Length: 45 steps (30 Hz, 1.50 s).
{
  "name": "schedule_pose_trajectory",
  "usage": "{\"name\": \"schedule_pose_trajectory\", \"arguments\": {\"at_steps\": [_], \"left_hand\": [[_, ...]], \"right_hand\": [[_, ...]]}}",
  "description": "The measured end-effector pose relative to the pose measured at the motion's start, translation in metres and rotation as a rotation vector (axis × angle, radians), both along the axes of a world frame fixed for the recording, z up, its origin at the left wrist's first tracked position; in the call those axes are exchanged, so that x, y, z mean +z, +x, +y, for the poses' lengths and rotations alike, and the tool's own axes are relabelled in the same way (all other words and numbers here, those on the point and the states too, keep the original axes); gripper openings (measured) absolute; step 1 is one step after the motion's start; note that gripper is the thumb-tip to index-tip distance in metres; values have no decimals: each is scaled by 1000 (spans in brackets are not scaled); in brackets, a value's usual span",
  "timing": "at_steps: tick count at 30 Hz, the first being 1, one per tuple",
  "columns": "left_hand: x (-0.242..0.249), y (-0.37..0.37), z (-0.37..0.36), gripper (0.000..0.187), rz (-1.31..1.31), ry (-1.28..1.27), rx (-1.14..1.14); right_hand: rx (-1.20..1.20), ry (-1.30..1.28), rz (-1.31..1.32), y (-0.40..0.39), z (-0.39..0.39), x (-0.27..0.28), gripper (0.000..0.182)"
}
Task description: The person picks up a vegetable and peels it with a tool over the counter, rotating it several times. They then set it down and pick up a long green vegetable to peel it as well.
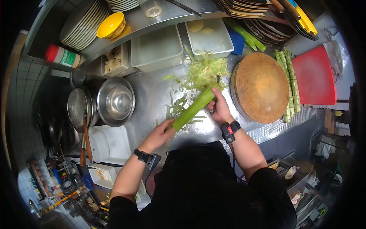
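Note:
My left hand (157,136) is closed around the lower end of a long, pale green celtuce stem (192,109), which slants up to the right over the steel counter. At the stem's upper end is my right hand (221,108), its fingers wrapped round a dark peeler (217,79) that lies against the stem; the hand hides most of the tool. A heap of light green peelings (209,68) sits just beyond that end. Flat darker strips of peel (179,105) are scattered on the counter under and to the left of the stem.
Right of my hands stands a round wooden chopping block (261,87), with ridged green stalks (288,84) and a red board (314,76) beyond it. Plastic tubs (157,49) line the back below a shelf. Steel bowls (115,100) and a strainer (77,105) are at left.

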<state>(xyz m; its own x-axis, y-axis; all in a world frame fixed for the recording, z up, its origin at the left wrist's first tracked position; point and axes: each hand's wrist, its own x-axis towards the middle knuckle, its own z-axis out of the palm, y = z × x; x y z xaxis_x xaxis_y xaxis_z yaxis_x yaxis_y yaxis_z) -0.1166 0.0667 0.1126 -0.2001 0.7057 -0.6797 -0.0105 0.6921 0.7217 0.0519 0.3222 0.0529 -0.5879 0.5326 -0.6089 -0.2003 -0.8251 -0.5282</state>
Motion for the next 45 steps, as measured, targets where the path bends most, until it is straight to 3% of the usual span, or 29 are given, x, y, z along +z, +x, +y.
{"name": "schedule_pose_trajectory", "arguments": {"at_steps": [4,6,13,15,21,23,25,29,32,37,39,42,45], "left_hand": [[-51,-19,8,53,-54,267,136],[-66,-29,10,50,754,-1,-150],[-60,-72,-17,55,712,-251,-287],[-60,-70,-36,65,776,-388,-454],[-84,3,-95,97,795,-516,-387],[-76,22,-90,91,813,-546,-354],[-90,33,-91,73,851,-390,-286],[-121,39,-70,60,769,-170,-204],[-120,34,-14,30,736,-71,7],[-121,5,86,27,542,82,50],[-125,-1,103,29,521,375,118],[-92,-24,85,26,479,140,143],[-78,-43,15,21,551,-116,176]], "right_hand": [[-43,43,-32,18,9,18,26],[-54,63,-39,30,15,21,24],[-136,125,-78,63,33,21,22],[-160,191,-53,71,38,26,23],[-172,253,-79,95,59,45,41],[-208,307,-91,104,66,55,47],[-221,332,-94,117,73,58,53],[-309,348,-68,139,83,75,61],[-348,366,-43,164,92,78,64],[-412,371,-89,199,95,83,65],[-413,373,-125,209,94,86,65],[-422,369,-113,215,95,83,67],[-382,360,-58,214,103,73,66]]}}
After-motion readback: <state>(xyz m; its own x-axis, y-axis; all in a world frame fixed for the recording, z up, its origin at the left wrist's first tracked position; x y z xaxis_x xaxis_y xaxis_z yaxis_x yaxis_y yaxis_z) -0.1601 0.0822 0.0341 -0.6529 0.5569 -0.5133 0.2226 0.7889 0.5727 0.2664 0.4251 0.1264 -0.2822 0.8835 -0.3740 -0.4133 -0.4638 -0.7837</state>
